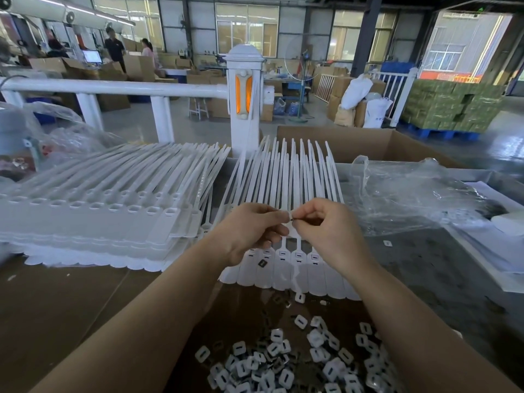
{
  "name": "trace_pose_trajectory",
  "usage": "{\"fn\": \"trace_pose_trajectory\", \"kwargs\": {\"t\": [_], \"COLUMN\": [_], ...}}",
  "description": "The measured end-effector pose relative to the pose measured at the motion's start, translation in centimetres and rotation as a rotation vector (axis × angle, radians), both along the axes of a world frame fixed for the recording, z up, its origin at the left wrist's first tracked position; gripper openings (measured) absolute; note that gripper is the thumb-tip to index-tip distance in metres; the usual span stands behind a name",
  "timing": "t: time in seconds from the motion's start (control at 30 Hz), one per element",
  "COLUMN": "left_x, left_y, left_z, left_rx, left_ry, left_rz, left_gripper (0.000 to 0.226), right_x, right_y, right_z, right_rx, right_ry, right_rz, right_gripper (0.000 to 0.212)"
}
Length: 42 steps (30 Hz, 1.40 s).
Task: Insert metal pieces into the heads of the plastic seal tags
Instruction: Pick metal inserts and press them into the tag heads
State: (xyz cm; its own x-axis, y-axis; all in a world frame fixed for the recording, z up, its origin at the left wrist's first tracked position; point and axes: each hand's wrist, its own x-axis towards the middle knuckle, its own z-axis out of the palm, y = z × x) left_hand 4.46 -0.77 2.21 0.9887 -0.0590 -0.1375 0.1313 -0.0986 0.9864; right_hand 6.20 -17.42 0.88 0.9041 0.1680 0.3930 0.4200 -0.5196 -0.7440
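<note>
A joined strip of white plastic seal tags (286, 268) lies on the table in front of me, tails pointing away. Above it, my left hand (249, 231) pinches a small white plastic cap piece (287, 214). My right hand (326, 231) pinches a small dark metal piece (293, 219) against that cap. Another dark metal piece (262, 263) lies on a tag head below my left hand. A heap of white caps and dark metal pieces (283, 361) covers the table between my forearms.
A tall stack of white tag strips (93, 214) fills the left of the table. Crumpled clear plastic bags (408, 194) lie at right, an open cardboard box (368, 146) behind. A white railing post (243, 100) stands beyond the table. People work far back left.
</note>
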Motion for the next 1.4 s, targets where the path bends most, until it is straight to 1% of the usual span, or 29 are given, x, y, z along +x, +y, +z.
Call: {"fn": "trace_pose_trajectory", "kwargs": {"t": [0.1,0.33,0.47,0.6,0.67,0.73,0.9,0.97,1.0,1.1,1.17,1.3,1.4], "left_x": [-0.1,-0.2,-0.1,-0.2,-0.2,-0.1,-0.1,0.0,0.1,0.0,-0.1,-0.2,-0.3], "left_y": [-0.2,-0.1,-0.1,0.0,-0.1,-0.1,-0.4,-0.7,-0.9,-1.7,-2.5,-4.6,-6.2], "left_z": [0.1,0.0,0.1,0.1,0.1,0.1,0.1,0.0,0.0,-0.2,-0.4,-0.9,-1.4], "left_rx": [-0.107,-0.149,-0.131,-0.116,-0.111,-0.09,-0.049,-0.008,0.011,0.107,0.215,0.402,0.501], "left_ry": [0.038,0.057,0.014,-0.018,-0.025,-0.039,-0.091,-0.108,-0.115,-0.15,-0.176,-0.205,-0.188], "left_rz": [-0.037,-0.058,-0.037,-0.028,-0.038,-0.049,-0.067,-0.058,-0.055,-0.063,-0.085,-0.14,-0.171], "left_gripper": [0.013,0.007,0.007,0.008,0.007,0.007,0.003,0.004,0.004,0.007,0.01,0.013,0.014], "right_x": [0.1,-0.4,-0.4,-0.1,0.0,-0.1,0.0,0.1,0.2,1.1,1.7,2.0,2.1], "right_y": [-0.1,-0.1,-0.1,-0.3,-0.4,-0.3,-0.4,-0.4,-0.4,-1.0,-1.7,-2.2,-2.5], "right_z": [0.0,0.4,0.3,0.2,0.2,0.2,0.3,0.3,0.2,-0.1,-0.3,-0.3,-0.1], "right_rx": [0.037,0.043,0.13,0.235,0.209,0.171,0.188,0.217,0.254,0.392,0.494,0.516,0.634], "right_ry": [-0.014,-0.03,0.041,0.15,0.166,0.17,0.206,0.255,0.269,0.267,0.314,0.432,0.57], "right_rz": [0.0,0.086,0.107,0.092,0.104,0.103,0.08,0.067,0.022,-0.253,-0.368,-0.385,-0.378], "right_gripper": [0.012,0.022,0.025,0.01,0.006,0.007,0.01,0.009,0.009,0.009,0.011,0.012,0.01]}}
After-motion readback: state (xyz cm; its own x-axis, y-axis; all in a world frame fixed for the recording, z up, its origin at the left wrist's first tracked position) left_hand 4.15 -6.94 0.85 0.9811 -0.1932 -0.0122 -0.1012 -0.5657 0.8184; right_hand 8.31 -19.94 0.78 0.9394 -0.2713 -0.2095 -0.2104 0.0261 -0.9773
